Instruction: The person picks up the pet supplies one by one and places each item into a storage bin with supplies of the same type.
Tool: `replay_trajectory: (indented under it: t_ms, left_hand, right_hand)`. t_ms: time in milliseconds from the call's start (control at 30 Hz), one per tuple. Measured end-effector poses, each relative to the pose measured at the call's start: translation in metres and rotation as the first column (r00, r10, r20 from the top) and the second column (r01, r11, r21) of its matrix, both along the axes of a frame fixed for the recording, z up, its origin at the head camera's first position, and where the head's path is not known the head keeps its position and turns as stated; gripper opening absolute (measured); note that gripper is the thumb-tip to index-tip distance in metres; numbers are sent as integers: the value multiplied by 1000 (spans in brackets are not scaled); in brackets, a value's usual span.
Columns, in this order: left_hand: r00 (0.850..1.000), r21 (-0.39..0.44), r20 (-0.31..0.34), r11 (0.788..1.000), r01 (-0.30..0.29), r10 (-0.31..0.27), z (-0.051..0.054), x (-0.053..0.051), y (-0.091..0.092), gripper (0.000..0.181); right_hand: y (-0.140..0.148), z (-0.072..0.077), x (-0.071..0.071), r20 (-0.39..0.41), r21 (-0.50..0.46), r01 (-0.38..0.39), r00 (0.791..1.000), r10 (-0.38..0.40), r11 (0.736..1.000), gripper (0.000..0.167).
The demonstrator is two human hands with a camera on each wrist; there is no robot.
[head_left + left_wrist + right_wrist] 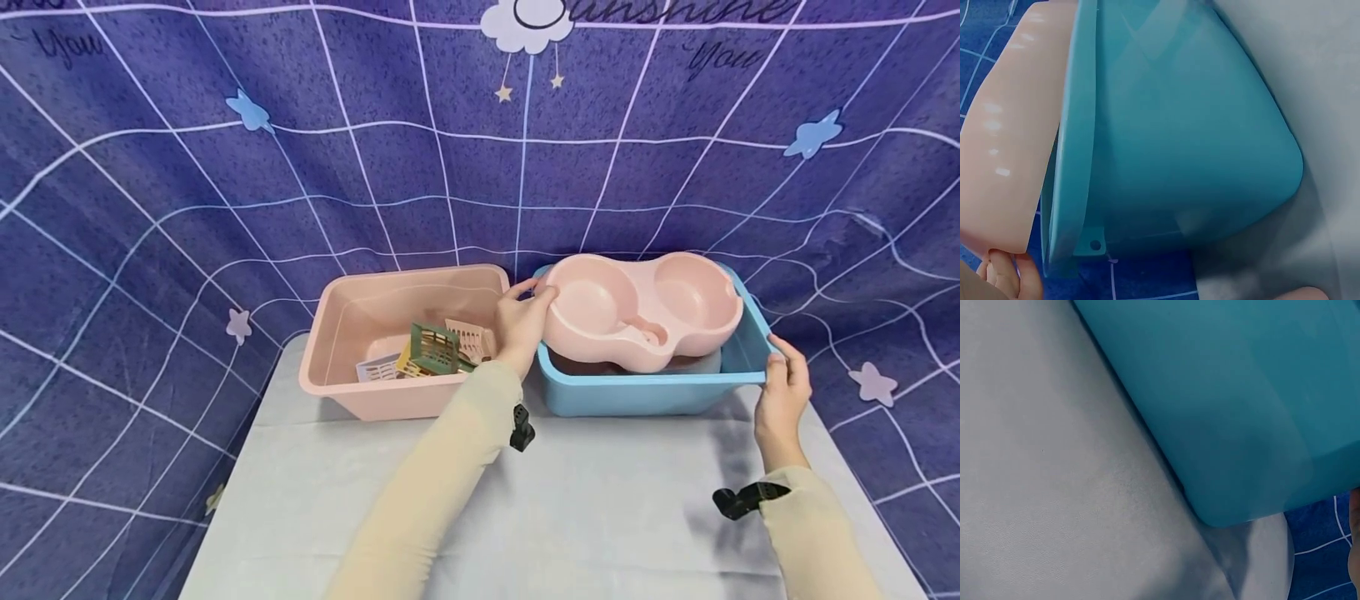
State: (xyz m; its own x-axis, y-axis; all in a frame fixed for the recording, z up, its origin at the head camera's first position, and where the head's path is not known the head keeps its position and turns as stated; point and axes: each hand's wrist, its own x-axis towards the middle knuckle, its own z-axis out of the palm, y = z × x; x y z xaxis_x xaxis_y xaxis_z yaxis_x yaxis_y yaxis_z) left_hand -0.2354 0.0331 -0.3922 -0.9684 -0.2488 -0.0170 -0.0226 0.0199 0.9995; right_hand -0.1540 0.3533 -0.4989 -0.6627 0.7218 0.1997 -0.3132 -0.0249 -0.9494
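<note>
A pink double pet bowl [637,292] sits tilted across the top of a blue plastic bin [630,396], partly inside its rim. My left hand [522,321] grips the bowl's left end, thumb on top and fingers at the edge. In the left wrist view, the fingers [1004,275] curl at the edge of the pink bowl [1007,131], beside the bin's rim. My right hand [783,400] holds the blue bin's front right corner, with fingers over the rim. Under the bowl, a greyish object inside the bin is mostly hidden.
Left of the blue bin stands a pink bin [405,404]. In it lie a green slotted plastic piece [435,348], a yellow one and pale slotted pieces. Both bins stand on a pale-covered table [600,500]. A purple gridded curtain [480,183] hangs close behind them.
</note>
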Motion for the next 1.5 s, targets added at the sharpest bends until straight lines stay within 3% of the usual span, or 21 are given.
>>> replay_trajectory:
  t_ms: [467,600,900,1167,1367,1500]
  left_hand:
    - [1000,-44,-2,999,-5,5,-4,-1,10,40]
    - [1000,-93,-1,996,7,-7,-6,-1,10,39]
    - [990,-138,-13,981,137,-141,-11,0,3,43]
    - [951,-150,25,939,309,-309,-9,2,-5,45]
    - [932,-198,9,913,357,-363,-9,4,-7,44]
    - [929,-205,-11,910,361,-371,-11,6,-8,43]
  right_hand:
    - [2,0,0,18,9,10,1000,-10,1000,30]
    - [2,0,0,3,0,3,1000,-3,1000,30]
    - [2,-1,0,-18,-13,8,1000,-9,1000,30]
    - [2,-1,0,12,2,17,1000,-17,1000,31]
    - [0,-1,0,12,-18,16,1000,-16,1000,31]
    - [-1,-1,-1,14,-19,22,1000,-22,1000,31]
